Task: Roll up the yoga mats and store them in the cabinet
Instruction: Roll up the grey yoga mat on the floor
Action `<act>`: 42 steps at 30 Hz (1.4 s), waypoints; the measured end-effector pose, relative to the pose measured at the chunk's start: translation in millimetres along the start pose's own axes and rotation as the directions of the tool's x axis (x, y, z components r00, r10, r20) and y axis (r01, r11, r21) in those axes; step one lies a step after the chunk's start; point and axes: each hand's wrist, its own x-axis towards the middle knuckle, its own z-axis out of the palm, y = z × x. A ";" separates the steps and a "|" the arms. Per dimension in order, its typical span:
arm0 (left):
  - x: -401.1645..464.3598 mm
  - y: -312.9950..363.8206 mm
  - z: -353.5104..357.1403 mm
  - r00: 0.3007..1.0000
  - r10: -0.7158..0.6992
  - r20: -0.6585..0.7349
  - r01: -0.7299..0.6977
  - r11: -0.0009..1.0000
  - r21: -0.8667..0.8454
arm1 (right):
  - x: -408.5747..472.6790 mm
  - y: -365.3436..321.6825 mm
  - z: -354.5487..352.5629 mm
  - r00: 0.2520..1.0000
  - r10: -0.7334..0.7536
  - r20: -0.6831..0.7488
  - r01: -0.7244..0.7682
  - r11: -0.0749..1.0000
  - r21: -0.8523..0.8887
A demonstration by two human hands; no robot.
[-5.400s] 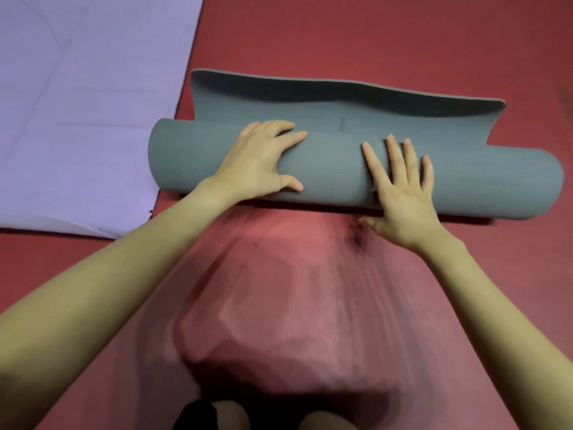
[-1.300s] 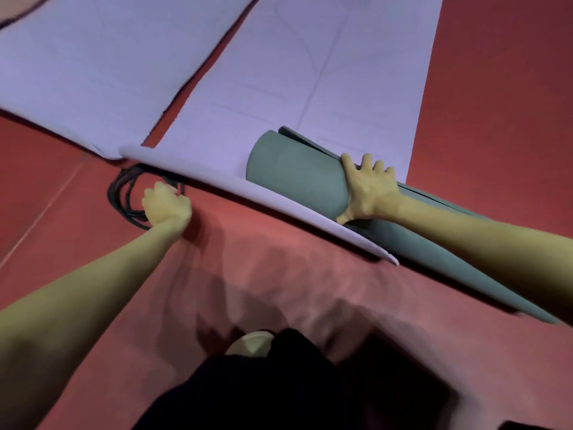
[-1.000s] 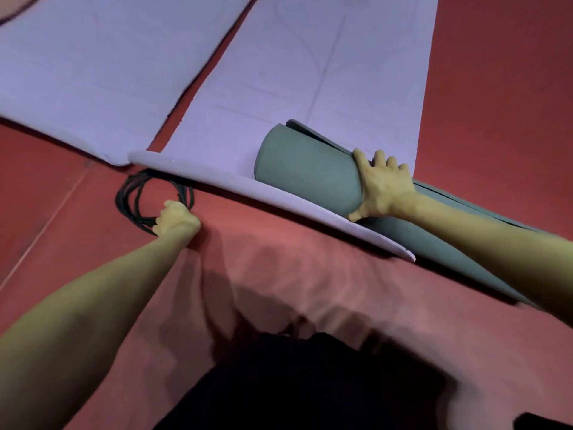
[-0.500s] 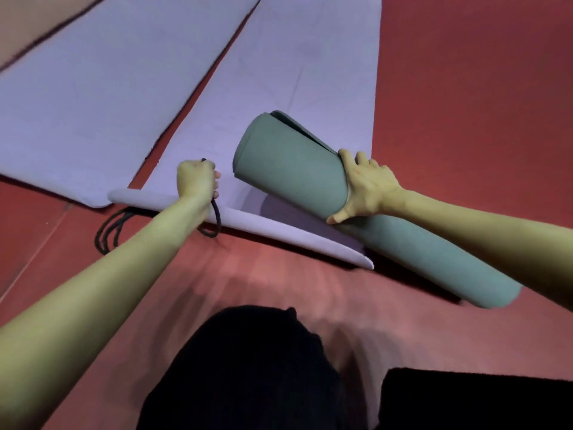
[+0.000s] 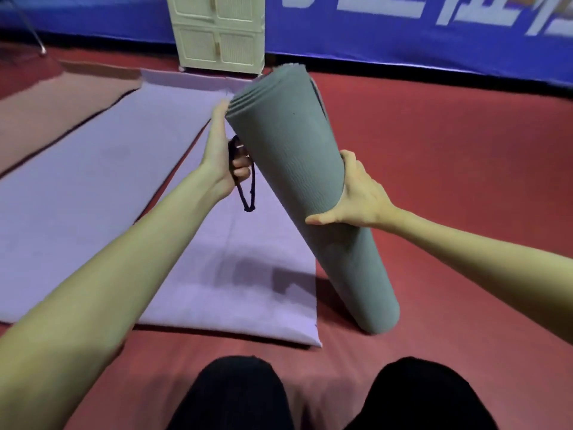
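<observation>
At six o'clock, nearest the camera, two dark-clad knees (image 5: 235, 395) are seen on the red floor (image 5: 449, 150). Just beyond, at five o'clock, the lower end of the rolled grey mat (image 5: 310, 187) is planted on the floor, the roll being tilted so that its upper end leans toward twelve o'clock. The roll is gripped at mid-length by the right hand (image 5: 356, 193), thumb across the near side and fingers wrapped behind. At eleven o'clock of that grip, the left hand (image 5: 221, 150) is closed on a black strap (image 5: 246, 193), with its fingertips laid against the layered upper edge of the roll; a loop of the strap hangs free below the fist.

The step in hand is judged to be the binding of the roll. It is best done with the roll kept squeezed by the right hand so that the layers are not allowed to spring loose, while the loop is opened wide and passed over the upper end, then drawn down and snugged.

Two purple mats (image 5: 93, 187) are laid flat from nine to eleven o'clock, not yet rolled. At twelve o'clock, farthest off, the cream cabinet (image 5: 220, 32) is stood against a blue banner (image 5: 403, 29), doors shut.
</observation>
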 end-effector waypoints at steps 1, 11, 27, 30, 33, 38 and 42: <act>-1.2 9.6 13.2 0.999 0.015 0.030 -0.015 1.000 0.005 | 0.0 2.3 -6.1 1.000 0.015 -0.024 -0.014 0.998 0.062; -11.4 35.5 108.3 0.979 0.032 0.203 -0.059 0.990 0.131 | -6.5 35.2 -59.1 0.988 0.145 -0.045 -0.096 0.830 0.550; 23.6 65.4 176.6 0.905 0.334 0.263 -0.422 0.778 0.466 | 16.6 20.6 -145.2 0.901 0.293 -0.321 0.116 0.550 0.827; 33.7 76.0 186.0 0.837 0.422 0.349 -0.547 0.673 0.497 | 19.6 31.2 -144.5 0.891 0.282 -0.356 0.137 0.581 0.802; 36.1 82.7 194.2 0.783 0.434 0.445 -0.618 0.620 0.483 | 16.7 34.4 -146.6 0.884 0.289 -0.367 0.125 0.612 0.781; 36.3 81.8 204.0 0.761 0.411 0.502 -0.640 0.604 0.475 | -1.9 20.5 -148.2 0.869 0.268 -0.415 0.168 0.629 0.759; 36.2 81.1 203.5 0.737 0.423 0.527 -0.666 0.587 0.460 | -8.8 15.8 -146.6 0.849 0.263 -0.458 0.163 0.694 0.701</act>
